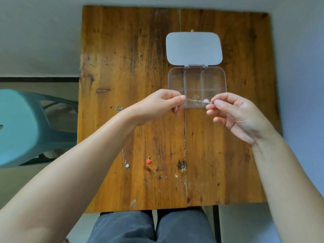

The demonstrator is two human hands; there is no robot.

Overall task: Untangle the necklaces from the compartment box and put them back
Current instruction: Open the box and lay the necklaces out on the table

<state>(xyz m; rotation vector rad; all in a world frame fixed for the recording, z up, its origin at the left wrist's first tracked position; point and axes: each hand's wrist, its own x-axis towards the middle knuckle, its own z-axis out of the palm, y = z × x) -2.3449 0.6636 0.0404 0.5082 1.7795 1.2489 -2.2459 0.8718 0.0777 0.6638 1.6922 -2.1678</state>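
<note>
two hands meet over the near edge of a clear compartment box on a wooden table. far left, off the table, stands a teal plastic stool. on the tabletop, under and beside the left forearm, lie two necklaces laid out roughly straight: one with a pale blue-white pendant, and just to its right one with a red heart pendant on a thin gold chain running up toward the wrist. a small bit of chain or clasp shows just left of the left wrist; which necklace it belongs to is unclear. the left hand is closed in a pinch, thumb and forefinger tips pressed on one end of a fine gold chain. that chain stretches across to the right hand, which pinches the other end between thumb and forefinger, its other fingers loosely curled. a small pale pendant hangs on the chain close to the right fingertips. the held chain sits above the front compartments of the box, where a further tangle of chain seems to lie, too fine to tell apart. the box's grey-blue lid is swung fully open and lies flat on the table behind it. dark trousers show at the bottom.
</note>
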